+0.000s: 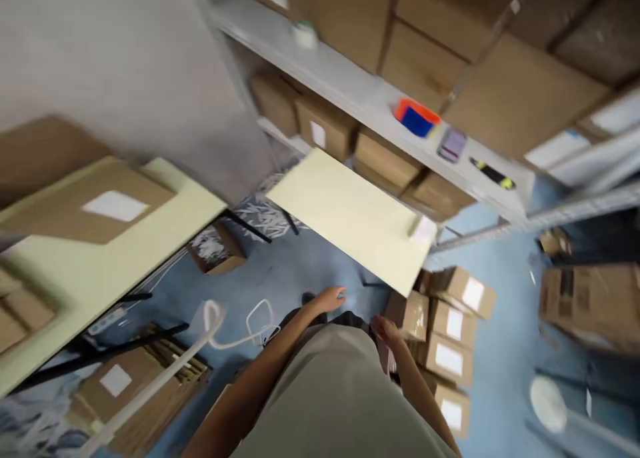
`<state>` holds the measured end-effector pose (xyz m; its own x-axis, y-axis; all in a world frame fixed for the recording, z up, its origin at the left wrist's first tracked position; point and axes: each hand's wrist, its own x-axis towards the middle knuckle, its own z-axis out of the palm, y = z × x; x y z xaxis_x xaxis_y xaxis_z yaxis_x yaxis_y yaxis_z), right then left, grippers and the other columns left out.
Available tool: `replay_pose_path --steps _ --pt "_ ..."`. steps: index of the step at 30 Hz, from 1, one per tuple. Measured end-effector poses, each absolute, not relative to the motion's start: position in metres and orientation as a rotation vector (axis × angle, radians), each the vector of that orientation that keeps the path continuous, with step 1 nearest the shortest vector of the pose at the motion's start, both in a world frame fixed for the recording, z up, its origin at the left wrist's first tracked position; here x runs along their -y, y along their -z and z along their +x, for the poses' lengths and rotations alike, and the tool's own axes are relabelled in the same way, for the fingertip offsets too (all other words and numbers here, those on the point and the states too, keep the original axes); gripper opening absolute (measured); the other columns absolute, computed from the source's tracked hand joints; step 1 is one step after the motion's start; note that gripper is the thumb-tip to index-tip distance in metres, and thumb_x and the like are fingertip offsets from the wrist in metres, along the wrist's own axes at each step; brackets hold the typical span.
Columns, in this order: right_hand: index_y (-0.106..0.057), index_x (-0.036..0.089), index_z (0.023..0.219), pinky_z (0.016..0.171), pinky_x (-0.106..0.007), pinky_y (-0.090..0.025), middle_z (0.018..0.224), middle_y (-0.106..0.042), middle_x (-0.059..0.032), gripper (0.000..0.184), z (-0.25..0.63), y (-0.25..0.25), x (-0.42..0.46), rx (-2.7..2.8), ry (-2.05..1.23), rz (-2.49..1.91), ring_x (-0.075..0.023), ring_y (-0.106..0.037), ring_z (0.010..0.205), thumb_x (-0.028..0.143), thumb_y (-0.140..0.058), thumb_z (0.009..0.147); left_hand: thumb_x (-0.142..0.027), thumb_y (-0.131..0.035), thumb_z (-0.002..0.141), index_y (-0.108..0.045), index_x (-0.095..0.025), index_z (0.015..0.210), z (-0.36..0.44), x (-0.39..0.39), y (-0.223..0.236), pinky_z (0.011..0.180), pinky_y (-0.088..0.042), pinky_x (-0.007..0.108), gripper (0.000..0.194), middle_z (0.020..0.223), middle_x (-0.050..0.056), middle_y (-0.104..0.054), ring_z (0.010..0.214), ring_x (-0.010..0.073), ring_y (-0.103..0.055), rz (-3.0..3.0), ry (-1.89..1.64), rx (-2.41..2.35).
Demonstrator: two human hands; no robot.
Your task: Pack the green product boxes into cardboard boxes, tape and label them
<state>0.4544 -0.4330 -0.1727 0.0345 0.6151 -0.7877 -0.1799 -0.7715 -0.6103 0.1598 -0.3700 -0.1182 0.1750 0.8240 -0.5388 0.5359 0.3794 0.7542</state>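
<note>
My left hand [330, 299] hangs in front of my body above the blue floor, with its fingers loosely stretched out and nothing in them. On the other side of my waist is my right hand [387, 330], blurred, with its fingers partly hidden, so its grip does not show. It is nearest to several stacked cardboard boxes [453, 358] with white labels. Ahead of both hands stands a pale yellow table [345, 211]. A small white object [423, 230] lies at its right end.
On the white shelf [350, 91] are an orange and blue item [417, 118], a phone-like object [452, 145] and a black-yellow cutter [493, 174]. The left table [100, 271] bears a flat carton [90, 205]. Below are a box of shredded paper [213, 248] and a white looped pole [165, 371].
</note>
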Motion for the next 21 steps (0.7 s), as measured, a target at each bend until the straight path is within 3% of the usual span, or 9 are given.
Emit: replay_pose_path --steps 5,11,15,21 --pt "-0.074 0.03 0.084 0.11 -0.054 -0.062 0.105 -0.086 -0.0087 0.034 0.309 0.158 0.341 0.723 -2.073 -1.682 -0.0365 -0.081 0.117 0.051 -0.092 0.063 -0.031 -0.067 0.093 -0.076 -0.022 0.131 0.025 0.366 0.094 0.12 -0.055 0.043 0.04 0.142 0.014 -0.078 0.135 0.0302 -0.074 1.007 -0.733 -1.745" --pt "-0.077 0.025 0.1 0.111 -0.045 -0.06 0.124 -0.083 -0.013 0.036 0.124 0.119 0.265 1.049 -2.345 -1.468 -0.0298 -0.079 0.122 0.044 -0.093 0.073 -0.033 -0.063 0.096 -0.074 -0.015 0.132 -0.089 0.418 0.088 0.115 -0.059 0.043 0.042 0.129 0.016 -0.083 0.123 0.0291 -0.079 0.515 -1.19 -1.891" --pt "-0.078 0.025 0.104 0.114 -0.045 -0.058 0.13 -0.082 -0.0139 0.036 0.015 0.104 0.249 1.315 -2.556 -1.34 -0.0298 -0.077 0.126 0.045 -0.091 0.076 -0.034 -0.063 0.095 -0.076 -0.016 0.131 -0.141 0.463 0.088 0.116 -0.059 0.044 0.042 0.133 0.015 -0.082 0.126 0.0297 -0.077 0.243 -1.359 -1.971" --pt "-0.078 0.032 0.11 0.118 -0.047 -0.057 0.131 -0.082 -0.0075 0.031 -0.143 0.104 0.274 1.738 -2.821 -1.187 -0.0277 -0.076 0.129 0.045 -0.083 0.083 -0.029 -0.061 0.095 -0.076 -0.015 0.132 -0.21 0.539 0.088 0.117 -0.058 0.045 0.043 0.137 0.017 -0.08 0.129 0.0298 -0.076 -0.275 -1.5 -2.189"
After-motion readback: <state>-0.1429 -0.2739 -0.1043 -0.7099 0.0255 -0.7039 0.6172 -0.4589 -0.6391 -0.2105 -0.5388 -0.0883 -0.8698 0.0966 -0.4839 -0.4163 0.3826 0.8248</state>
